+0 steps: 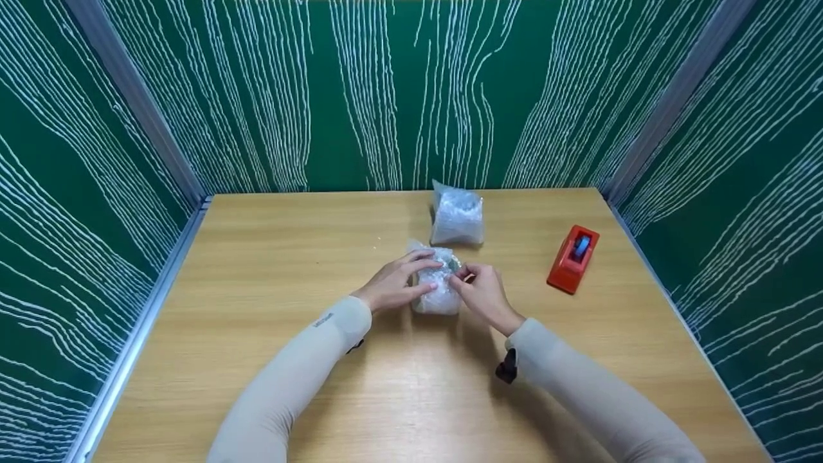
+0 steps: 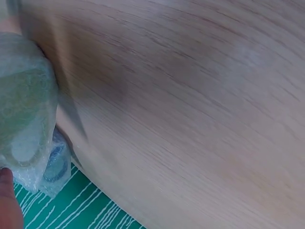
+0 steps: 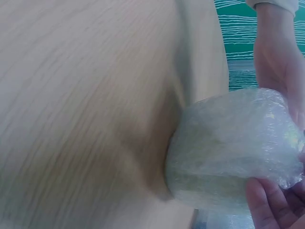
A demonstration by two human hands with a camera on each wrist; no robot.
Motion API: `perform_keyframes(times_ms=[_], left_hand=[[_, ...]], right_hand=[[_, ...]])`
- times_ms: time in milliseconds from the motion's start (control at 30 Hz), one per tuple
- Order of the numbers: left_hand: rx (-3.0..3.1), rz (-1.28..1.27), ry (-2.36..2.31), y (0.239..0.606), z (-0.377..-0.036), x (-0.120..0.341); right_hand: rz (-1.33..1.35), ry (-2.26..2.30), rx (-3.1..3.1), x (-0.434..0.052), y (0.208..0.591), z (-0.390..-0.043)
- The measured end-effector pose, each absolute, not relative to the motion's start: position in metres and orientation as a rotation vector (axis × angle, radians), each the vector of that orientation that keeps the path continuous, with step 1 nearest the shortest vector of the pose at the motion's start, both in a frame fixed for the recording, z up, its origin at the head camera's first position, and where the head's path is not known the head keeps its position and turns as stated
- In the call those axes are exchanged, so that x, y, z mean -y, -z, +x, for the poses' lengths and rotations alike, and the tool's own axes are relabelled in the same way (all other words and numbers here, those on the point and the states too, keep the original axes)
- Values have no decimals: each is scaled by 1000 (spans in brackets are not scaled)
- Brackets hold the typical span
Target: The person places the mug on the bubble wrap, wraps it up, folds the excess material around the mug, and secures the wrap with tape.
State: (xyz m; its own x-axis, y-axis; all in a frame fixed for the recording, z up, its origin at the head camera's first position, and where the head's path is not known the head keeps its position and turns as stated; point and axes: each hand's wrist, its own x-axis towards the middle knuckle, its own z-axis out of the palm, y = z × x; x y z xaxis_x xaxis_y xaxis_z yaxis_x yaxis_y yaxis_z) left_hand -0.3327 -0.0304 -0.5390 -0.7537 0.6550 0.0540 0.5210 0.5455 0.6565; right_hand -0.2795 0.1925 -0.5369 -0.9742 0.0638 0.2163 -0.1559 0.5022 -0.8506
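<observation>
A bubble-wrapped bundle (image 1: 438, 299) stands on the table between the two hands. Something greenish shows through its cloudy wrap in the left wrist view; the item inside is hidden. From the left, my left hand (image 1: 397, 281) holds the bundle, fingers over its top and thumb on the nearer part. My right hand (image 1: 483, 292) pinches the wrap at the upper right side with thumb and fingertips. In the right wrist view the right fingers (image 3: 267, 202) lie at the crinkled end of the wrap.
Just behind stands a second bubble-wrapped bundle (image 1: 458, 222), near the table's back edge. To the right lies a red tape dispenser (image 1: 572, 260) with a roll in it. Green walls (image 1: 411, 96) with white streaks enclose the wooden table (image 1: 257, 270) at the back and sides.
</observation>
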Motion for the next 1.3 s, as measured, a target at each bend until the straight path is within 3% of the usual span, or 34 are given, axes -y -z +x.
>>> perform_keyframes(times_ms=[667, 1300], left_hand=[[-2632, 1083, -893, 540, -335, 30], [-2632, 1092, -959, 543, -333, 30]], right_hand=[[143, -1481, 2470, -203, 537, -273], [-167, -1284, 2553, -301, 535, -282]])
